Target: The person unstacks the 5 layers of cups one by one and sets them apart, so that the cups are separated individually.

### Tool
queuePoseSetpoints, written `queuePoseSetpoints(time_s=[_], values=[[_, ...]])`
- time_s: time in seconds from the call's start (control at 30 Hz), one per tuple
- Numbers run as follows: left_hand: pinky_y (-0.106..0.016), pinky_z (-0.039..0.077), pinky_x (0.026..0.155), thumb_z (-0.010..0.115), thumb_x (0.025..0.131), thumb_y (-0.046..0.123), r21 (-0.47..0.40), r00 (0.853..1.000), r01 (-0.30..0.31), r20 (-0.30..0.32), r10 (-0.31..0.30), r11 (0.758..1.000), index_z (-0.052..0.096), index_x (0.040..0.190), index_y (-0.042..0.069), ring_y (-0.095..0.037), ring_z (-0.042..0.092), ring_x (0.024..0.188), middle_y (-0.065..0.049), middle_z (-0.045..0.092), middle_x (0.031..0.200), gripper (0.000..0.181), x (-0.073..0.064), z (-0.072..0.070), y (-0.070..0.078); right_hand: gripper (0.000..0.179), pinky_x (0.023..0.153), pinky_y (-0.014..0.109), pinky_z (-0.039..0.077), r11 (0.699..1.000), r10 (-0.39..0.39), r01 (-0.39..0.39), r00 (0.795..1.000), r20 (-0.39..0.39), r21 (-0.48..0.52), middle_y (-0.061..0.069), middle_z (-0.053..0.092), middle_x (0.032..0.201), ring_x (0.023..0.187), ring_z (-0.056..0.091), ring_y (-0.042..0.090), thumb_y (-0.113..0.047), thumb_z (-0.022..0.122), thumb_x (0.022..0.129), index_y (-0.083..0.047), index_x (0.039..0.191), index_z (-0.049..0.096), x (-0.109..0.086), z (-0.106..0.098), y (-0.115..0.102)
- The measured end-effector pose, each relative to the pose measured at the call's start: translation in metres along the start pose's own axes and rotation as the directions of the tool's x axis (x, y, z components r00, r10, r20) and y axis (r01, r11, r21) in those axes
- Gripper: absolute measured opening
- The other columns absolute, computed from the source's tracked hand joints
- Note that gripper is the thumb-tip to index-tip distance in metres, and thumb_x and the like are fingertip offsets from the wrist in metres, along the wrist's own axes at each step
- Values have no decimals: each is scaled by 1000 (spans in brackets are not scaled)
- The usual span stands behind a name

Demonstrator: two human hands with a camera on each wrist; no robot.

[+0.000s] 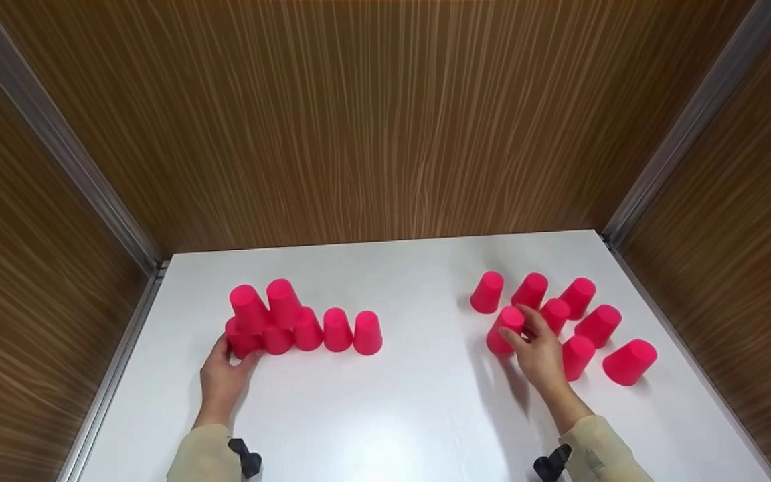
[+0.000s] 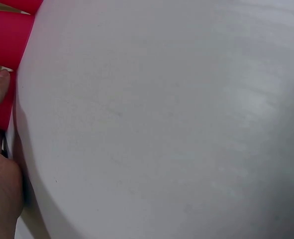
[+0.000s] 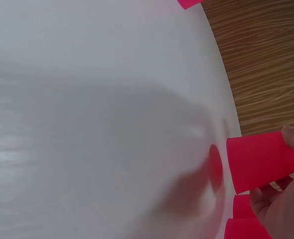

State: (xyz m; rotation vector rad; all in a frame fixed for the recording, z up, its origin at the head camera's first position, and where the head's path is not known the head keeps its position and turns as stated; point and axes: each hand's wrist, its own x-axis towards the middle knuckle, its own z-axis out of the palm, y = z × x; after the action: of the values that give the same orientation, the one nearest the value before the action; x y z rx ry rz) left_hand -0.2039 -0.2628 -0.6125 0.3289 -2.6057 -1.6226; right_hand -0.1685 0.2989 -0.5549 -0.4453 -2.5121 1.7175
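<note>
Left grip (image 1: 220, 383) clasps the end pink, tapered plastic cup (image 1: 243, 345) of a 5-cup row near the white worktop's (image 1: 419, 395) left edge; 2 upper cups (image 1: 284, 302) top it. Right grip (image 1: 541, 351) pinches 1 raised cup (image 1: 501, 330) beside 7 loose cups (image 1: 598, 326), right edge.

A hot-pink cup (image 1: 504, 318) is hanging upside down in the right hand (image 1: 539, 355), seven matching cups (image 1: 556, 309) standing nearby; the left hand (image 1: 221, 383) is gripping a five-cup row (image 1: 309, 331) by its end cup (image 1: 241, 344), two upper cups (image 1: 283, 304) resting above.
</note>
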Motion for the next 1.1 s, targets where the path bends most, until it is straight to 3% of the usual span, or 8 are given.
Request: queuePoseSetpoints(time_s=[0.37,0.77,1.1], values=[[-53,32,125,77,100,24,4,1000,-12,-10,12,1000,33,165,5,-41,33,156,-21,39,166,82,-1,3,1,77,110,36,53,1000,10,-11,1000,-21,-18,11,47,156,139,50,33,-30,77,100,-18,165,37,7,2,4],[-52,31,126,77,100,24,24,1000,2,-15,-2,1000,32,165,4,-40,32,156,-21,39,166,81,-1,2,0,75,112,37,52,1000,14,-14,1000,-2,22,15,44,158,143,47,35,-22,74,102,-14,165,34,18,12,9],[-52,33,125,78,99,23,5,1000,1,-18,-1,1000,33,165,4,-39,33,156,-20,39,166,81,-1,1,1,90,117,46,46,999,23,-22,999,37,-26,17,39,162,149,41,39,-22,79,98,-15,169,23,15,14,19]])
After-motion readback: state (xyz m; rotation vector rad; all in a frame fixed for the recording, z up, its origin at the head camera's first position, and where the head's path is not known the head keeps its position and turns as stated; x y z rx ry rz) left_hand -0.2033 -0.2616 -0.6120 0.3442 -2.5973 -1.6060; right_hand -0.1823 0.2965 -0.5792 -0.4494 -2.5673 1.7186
